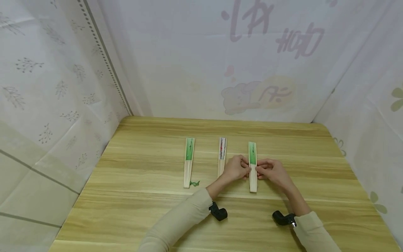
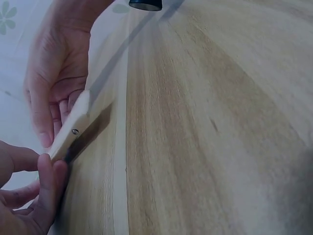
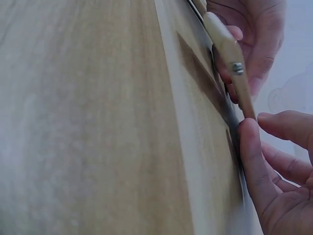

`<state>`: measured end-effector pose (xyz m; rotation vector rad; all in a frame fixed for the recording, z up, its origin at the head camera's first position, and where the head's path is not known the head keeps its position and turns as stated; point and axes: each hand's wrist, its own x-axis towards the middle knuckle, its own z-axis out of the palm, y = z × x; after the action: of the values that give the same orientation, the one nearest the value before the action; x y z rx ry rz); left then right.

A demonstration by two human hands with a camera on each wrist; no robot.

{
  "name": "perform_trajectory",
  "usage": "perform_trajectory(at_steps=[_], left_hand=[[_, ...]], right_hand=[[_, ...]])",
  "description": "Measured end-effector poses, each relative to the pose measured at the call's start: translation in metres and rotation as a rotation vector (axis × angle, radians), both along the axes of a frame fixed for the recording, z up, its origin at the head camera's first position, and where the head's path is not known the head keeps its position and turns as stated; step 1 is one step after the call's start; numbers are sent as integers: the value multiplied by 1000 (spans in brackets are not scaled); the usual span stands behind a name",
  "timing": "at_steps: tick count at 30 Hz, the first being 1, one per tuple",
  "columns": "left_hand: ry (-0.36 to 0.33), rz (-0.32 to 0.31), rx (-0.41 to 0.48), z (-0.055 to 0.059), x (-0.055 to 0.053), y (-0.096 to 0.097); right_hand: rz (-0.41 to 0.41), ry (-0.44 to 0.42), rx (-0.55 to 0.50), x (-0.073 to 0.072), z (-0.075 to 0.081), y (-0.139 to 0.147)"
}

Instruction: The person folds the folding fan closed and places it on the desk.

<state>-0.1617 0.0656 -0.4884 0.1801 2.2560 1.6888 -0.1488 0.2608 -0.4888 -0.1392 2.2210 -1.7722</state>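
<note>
A folded green-topped folding fan [image 1: 253, 179] with pale wooden ribs stands between both hands at the right of the row. My left hand [image 1: 234, 169] pinches its left edge near the middle, and my right hand [image 1: 274, 173] pinches the right edge across from it. In the left wrist view, the fan's riveted end [image 2: 73, 128] is tilted up off the table, casting a shadow. The right wrist view also shows the metal rivet on the fan [image 3: 234, 68], with thumb and fingertips of each hand on its sides.
Left of the hands lies a folded fan with a grey and red print [image 1: 222, 148], its lower end hidden by the left hand. Further left is another green folded fan [image 1: 189, 162] with a green cord [image 1: 195, 183]. All are on a wood-grain table [image 1: 135, 210] backed by printed curtains.
</note>
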Motion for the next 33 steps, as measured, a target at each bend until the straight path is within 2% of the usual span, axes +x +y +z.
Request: perform_trajectory(at_steps=[8, 16, 19, 23, 27, 28, 30, 33], left_hand=[[89, -10, -61, -2, 0, -5], [135, -71, -94, 3, 2, -12], [200, -93, -112, 4, 2, -22], [268, -107, -91, 6, 4, -43], [259, -138, -11, 9, 8, -74], [274, -149, -6, 10, 10, -83], [306, -160, -16, 13, 14, -103], [371, -140, -67, 20, 21, -136]], right_hand=[[20, -2, -7, 1, 1, 1], [38, 38, -35, 5, -5, 8], [45, 62, -42, 5, -8, 9], [54, 90, -58, 5, -11, 9], [54, 122, -59, 7, -9, 7], [53, 136, -56, 8, -8, 7], [51, 176, -46, 10, -6, 7], [33, 291, 34, 12, -2, 7]])
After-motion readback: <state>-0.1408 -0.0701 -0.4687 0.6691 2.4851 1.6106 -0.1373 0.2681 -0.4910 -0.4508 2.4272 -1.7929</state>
